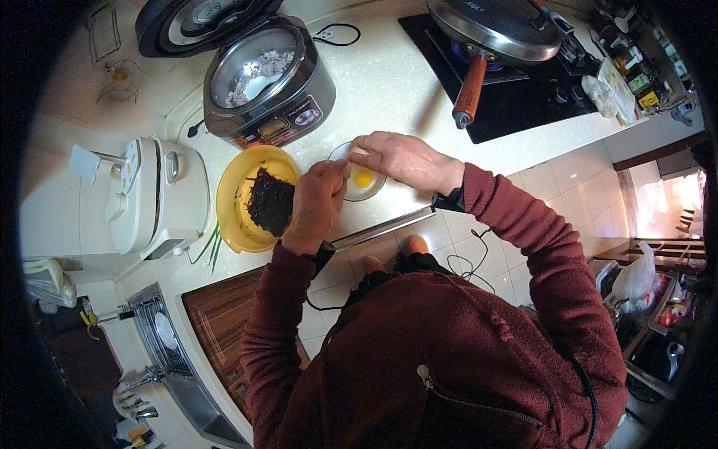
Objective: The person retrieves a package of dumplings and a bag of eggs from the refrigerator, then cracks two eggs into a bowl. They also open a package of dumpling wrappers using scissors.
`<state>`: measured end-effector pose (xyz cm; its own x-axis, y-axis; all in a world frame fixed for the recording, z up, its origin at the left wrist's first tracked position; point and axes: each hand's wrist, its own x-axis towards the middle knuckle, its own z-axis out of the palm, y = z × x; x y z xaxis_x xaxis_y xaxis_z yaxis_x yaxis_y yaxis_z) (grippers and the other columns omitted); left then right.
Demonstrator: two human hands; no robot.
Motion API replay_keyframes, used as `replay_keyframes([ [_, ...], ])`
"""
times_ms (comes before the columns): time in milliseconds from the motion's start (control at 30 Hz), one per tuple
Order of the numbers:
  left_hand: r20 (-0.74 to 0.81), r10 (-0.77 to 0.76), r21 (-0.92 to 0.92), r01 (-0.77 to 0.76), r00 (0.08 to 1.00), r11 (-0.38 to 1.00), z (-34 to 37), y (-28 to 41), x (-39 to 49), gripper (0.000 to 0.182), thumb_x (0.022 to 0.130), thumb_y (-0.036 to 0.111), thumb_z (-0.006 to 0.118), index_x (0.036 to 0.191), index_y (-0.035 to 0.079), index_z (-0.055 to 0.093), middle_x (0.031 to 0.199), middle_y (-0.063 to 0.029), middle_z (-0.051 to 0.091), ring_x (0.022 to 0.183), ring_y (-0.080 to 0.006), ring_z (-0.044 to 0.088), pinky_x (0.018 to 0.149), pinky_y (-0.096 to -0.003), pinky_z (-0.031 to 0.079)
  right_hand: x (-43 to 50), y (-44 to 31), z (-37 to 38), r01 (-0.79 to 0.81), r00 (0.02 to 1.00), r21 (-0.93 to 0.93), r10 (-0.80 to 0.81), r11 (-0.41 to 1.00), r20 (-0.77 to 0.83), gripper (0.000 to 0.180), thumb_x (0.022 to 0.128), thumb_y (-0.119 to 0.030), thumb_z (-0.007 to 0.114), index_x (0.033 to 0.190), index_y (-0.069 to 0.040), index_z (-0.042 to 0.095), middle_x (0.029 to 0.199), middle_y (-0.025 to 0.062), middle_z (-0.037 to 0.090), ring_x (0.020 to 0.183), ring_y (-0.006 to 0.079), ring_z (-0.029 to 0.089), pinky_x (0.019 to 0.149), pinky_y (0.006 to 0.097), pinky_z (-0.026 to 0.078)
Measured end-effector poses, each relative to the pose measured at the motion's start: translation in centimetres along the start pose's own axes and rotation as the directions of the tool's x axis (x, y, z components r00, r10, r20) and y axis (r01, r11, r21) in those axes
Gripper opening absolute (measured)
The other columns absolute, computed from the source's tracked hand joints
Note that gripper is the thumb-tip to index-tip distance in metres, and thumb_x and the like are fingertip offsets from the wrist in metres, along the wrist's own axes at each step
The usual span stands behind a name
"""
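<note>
A small clear bowl (367,191) on the counter holds a raw egg, and its yellow yolk (363,178) shows whole. Over the bowl's rim, the curled fingertips of my left hand (320,196) and my right hand (401,160) meet. A small pale patch shows at the right fingertips; whether it is eggshell or part of a finger I cannot tell. My fingers hide whatever lies between them. Just left of my left hand is a yellow plastic bowl (229,193) with a heap of dark, shredded food (270,201), partly covered by that hand.
Behind the bowls stands an open rice cooker (280,106) with rice and a pale paddle inside. A white appliance (179,191) is at left, beside green stalks (213,247). A lidded pan (499,33) sits on the lit gas hob (505,106), its wooden handle (471,90) pointing towards me.
</note>
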<state>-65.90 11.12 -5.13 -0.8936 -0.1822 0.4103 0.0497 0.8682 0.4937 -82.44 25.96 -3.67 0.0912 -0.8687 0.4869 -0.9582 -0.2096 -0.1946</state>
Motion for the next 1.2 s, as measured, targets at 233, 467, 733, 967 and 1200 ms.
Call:
replay_keyframes([
  [233,-0.031,-0.109,0.029,0.11,0.994,0.993,-4.0,3.1,1.7,0.024,0.081,0.005,0.07,0.104,0.006,0.064,0.091,-0.0147,0.066,0.084,-0.0349,0.064,0.072,-0.0401,0.052,0.7,-0.9,-2.7,-0.055,0.995,0.105,0.064,0.993,-0.075,0.034,0.089,-0.006,0.058,0.122,-0.006,0.058,0.115,0.0112,0.058,0.102,0.0293,0.061,0.084,0.0357,0.054],
  [467,0.019,-0.143,-0.033,0.144,0.99,0.989,-2.9,2.0,1.8,0.019,0.082,0.006,0.068,0.101,0.005,0.065,0.089,-0.0154,0.066,0.083,-0.0344,0.064,0.073,-0.0395,0.052,0.3,-1.1,-0.1,-0.111,0.946,0.313,0.197,0.943,-0.258,0.029,0.088,-0.003,0.058,0.117,-0.004,0.063,0.113,0.0133,0.062,0.1,0.0299,0.063,0.085,0.0364,0.055],
  [733,-0.032,-0.108,0.025,0.109,0.994,0.994,-2.1,1.3,0.8,0.017,0.084,0.011,0.065,0.1,0.005,0.064,0.092,-0.0168,0.065,0.089,-0.0362,0.063,0.075,-0.0428,0.051,-0.6,-0.9,-0.9,-0.079,0.977,0.155,0.107,0.985,-0.182,0.028,0.082,-0.006,0.057,0.11,-0.003,0.06,0.102,0.0139,0.059,0.097,0.0328,0.06,0.08,0.0402,0.053],
  [967,0.154,-0.142,0.025,0.14,0.978,0.99,-2.7,1.6,1.5,0.01,0.082,0.009,0.065,0.092,0.007,0.061,0.087,-0.0152,0.064,0.085,-0.0361,0.063,0.071,-0.043,0.05,0.2,-2.6,-1.2,-0.235,0.971,0.132,0.238,0.963,0.0,0.022,0.081,-0.005,0.056,0.102,-0.002,0.06,0.095,0.0131,0.057,0.09,0.0326,0.061,0.075,0.0384,0.054],
  [1200,0.102,-0.094,-0.152,0.109,0.99,0.982,-1.8,0.2,2.0,0.016,0.081,0.012,0.07,0.095,0.004,0.065,0.088,-0.0153,0.066,0.083,-0.0333,0.065,0.071,-0.0363,0.052,0.2,-1.6,0.3,-0.226,0.958,0.241,0.26,0.944,-0.123,0.017,0.086,-0.01,0.057,0.1,-0.001,0.061,0.092,0.0151,0.058,0.085,0.0333,0.062,0.071,0.0409,0.053],
])
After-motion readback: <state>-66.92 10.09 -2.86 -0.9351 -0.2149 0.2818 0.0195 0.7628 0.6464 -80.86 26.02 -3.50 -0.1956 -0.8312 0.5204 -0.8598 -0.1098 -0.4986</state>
